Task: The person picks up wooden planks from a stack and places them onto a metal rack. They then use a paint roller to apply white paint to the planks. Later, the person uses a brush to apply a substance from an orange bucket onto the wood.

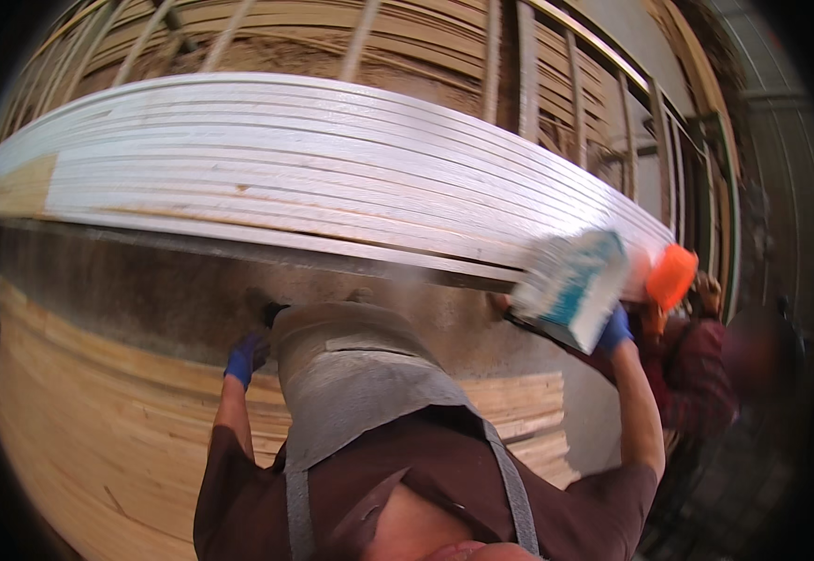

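My right hand [618, 329], in a blue glove, is closed on a boxy white-and-teal container [570, 290], smeared by motion. The container hangs tilted over the near right edge of a row of long, white-coated boards [285, 168]. At their left end, a bare wood patch [16, 189] shows. Low at my left side, my left hand [247, 359], also blue-gloved, holds nothing and its fingers are loosely apart. It is nearest to a stack of bare planks [117, 374], apart from it.
At the right, close to my right hand, a co-worker in a dark red sleeve [697, 393] has an orange container [671, 277] by the boards' end. Behind the boards stand upright rack bars [360, 42] with stacked timber [425, 47]. Brown floor [164, 290] lies between boards and planks.
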`<action>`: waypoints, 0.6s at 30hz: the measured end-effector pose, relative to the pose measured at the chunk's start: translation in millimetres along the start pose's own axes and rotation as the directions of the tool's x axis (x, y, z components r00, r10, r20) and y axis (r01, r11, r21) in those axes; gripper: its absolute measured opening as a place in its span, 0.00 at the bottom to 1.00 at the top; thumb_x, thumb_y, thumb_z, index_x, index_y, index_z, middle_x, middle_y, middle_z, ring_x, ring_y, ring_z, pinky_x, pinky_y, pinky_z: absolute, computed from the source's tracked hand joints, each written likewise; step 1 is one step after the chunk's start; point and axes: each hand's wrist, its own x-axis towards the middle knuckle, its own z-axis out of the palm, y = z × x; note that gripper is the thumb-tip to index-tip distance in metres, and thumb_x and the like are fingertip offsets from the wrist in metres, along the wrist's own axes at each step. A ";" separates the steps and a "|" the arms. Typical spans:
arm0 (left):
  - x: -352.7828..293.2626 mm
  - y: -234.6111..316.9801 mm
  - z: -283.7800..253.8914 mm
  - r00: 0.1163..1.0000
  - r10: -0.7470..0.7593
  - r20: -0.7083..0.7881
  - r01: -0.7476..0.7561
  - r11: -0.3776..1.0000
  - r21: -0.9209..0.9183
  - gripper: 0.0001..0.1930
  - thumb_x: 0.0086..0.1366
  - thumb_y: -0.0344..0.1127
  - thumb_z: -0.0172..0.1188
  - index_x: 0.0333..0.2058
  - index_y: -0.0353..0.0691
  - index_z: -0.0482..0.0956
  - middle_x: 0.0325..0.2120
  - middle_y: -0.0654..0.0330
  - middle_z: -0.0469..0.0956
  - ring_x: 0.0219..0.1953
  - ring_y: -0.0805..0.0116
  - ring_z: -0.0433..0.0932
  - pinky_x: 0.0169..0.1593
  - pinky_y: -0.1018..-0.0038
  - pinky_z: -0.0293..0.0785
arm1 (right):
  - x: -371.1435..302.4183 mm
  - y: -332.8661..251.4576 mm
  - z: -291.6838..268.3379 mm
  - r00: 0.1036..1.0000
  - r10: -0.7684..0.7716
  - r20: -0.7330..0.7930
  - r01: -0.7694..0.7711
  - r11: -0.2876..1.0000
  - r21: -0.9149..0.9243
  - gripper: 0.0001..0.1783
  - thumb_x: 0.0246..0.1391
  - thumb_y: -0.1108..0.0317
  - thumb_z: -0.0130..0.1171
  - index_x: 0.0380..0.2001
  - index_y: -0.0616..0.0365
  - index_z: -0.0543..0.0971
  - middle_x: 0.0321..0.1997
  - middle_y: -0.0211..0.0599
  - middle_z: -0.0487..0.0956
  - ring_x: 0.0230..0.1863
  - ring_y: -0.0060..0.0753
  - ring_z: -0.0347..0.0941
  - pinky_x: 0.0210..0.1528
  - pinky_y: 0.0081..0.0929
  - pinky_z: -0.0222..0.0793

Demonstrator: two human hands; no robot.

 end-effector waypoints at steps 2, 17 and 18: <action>-41.6 33.7 52.0 0.997 0.011 -0.079 -0.007 0.999 0.044 0.16 0.65 0.49 0.55 0.47 0.50 0.77 0.39 0.59 0.82 0.37 0.63 0.80 0.37 0.68 0.74 | -16.8 -15.4 -47.0 0.947 -0.302 -0.110 0.198 0.818 -0.540 0.16 0.64 0.66 0.45 0.51 0.56 0.73 0.50 0.36 0.77 0.53 0.33 0.71 0.61 0.32 0.64; -120.8 -44.4 -73.0 0.962 -0.075 -0.261 0.009 0.970 -0.245 0.19 0.68 0.50 0.52 0.44 0.41 0.78 0.34 0.56 0.83 0.27 0.62 0.79 0.29 0.69 0.72 | 99.7 49.6 234.8 0.914 -0.191 0.359 0.360 0.790 -0.496 0.20 0.60 0.64 0.49 0.53 0.61 0.72 0.51 0.43 0.78 0.53 0.39 0.74 0.54 0.37 0.70; -115.0 -47.2 -86.6 0.967 -0.077 -0.243 0.001 0.955 -0.297 0.18 0.68 0.50 0.53 0.44 0.41 0.78 0.34 0.56 0.83 0.27 0.62 0.78 0.28 0.69 0.71 | 113.4 63.4 289.9 0.939 -0.091 0.332 0.170 0.961 -0.218 0.22 0.63 0.63 0.45 0.56 0.62 0.70 0.53 0.43 0.76 0.54 0.39 0.73 0.55 0.37 0.71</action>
